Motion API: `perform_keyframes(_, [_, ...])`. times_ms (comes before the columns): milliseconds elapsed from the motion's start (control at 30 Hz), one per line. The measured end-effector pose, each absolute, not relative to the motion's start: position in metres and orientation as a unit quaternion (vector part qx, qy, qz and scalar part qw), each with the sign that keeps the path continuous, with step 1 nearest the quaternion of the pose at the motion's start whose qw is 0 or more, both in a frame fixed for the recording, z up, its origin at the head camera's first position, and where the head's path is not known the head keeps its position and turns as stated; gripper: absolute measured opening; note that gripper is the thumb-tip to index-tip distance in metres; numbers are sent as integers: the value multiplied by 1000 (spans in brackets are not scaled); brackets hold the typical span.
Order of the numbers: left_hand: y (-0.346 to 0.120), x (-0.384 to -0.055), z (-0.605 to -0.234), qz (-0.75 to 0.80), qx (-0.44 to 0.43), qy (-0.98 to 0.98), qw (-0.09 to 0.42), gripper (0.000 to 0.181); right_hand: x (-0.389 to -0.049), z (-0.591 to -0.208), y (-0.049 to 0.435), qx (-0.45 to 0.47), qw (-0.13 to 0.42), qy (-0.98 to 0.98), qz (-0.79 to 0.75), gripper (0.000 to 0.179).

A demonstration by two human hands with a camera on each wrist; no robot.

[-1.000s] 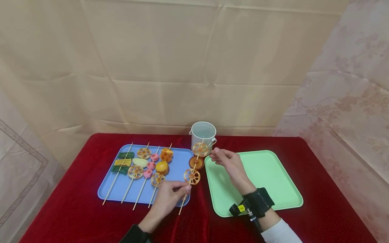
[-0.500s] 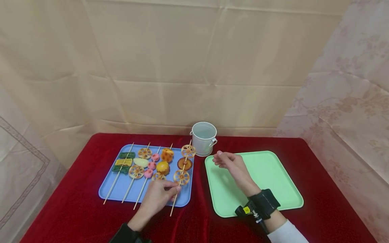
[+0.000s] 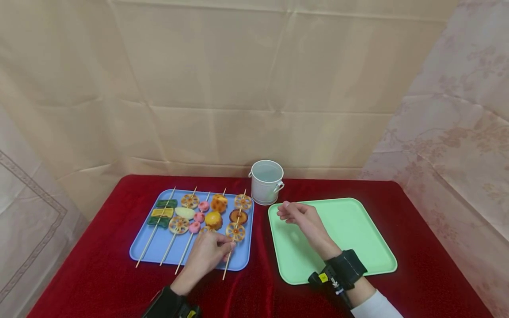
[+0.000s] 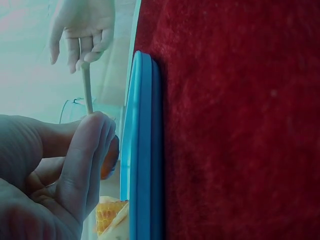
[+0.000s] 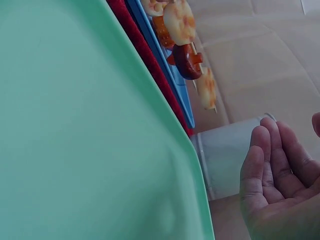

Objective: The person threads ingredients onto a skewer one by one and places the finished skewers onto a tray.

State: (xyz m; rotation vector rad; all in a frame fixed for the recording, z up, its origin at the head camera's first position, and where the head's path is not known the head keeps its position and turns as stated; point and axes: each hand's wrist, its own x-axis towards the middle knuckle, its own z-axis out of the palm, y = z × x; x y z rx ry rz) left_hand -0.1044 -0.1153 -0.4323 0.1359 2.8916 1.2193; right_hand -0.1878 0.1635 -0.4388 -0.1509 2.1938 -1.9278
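Observation:
My left hand (image 3: 207, 252) pinches the bare stick of a food skewer (image 3: 235, 232) between thumb and fingers. Two lotus root slices and a brown round piece between them are threaded on it. The skewer is at the right side of the blue tray (image 3: 245, 258); whether it touches the tray I cannot tell. In the left wrist view the fingers (image 4: 82, 160) hide most of it, with the stick's end poking out. Over the green tray's left part my right hand (image 3: 305, 221) hovers with loosely bent fingers, holding nothing, as the right wrist view of the hand (image 5: 280, 175) confirms.
Several more skewers lie on the blue tray, among them one with pink pieces (image 3: 199, 217) and one with green and yellow pieces (image 3: 162, 212). A white bucket (image 3: 265, 190) stands behind the trays. The green tray (image 3: 354, 238) lies at the right on red cloth (image 3: 254, 296).
My left hand has carried the lotus root skewer leftward from beside the bucket to the blue tray's right side and lowered it. The right hand has shifted slightly right.

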Motion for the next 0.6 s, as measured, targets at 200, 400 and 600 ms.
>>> perform_keyframes(200, [-116, -105, -434, 381, 37, 924, 0, 6, -187, -441, 163, -57, 115, 741, -660, 43])
perform_keyframes(400, [-118, -106, -435, 376, 29, 926, 9, 10, -186, -441, 163, -58, 114, 739, -661, 42])
perform_keyframes(600, [-116, -107, -436, 362, 27, 932, 0, 15, -185, -439, 164, -58, 110, 739, -662, 42])
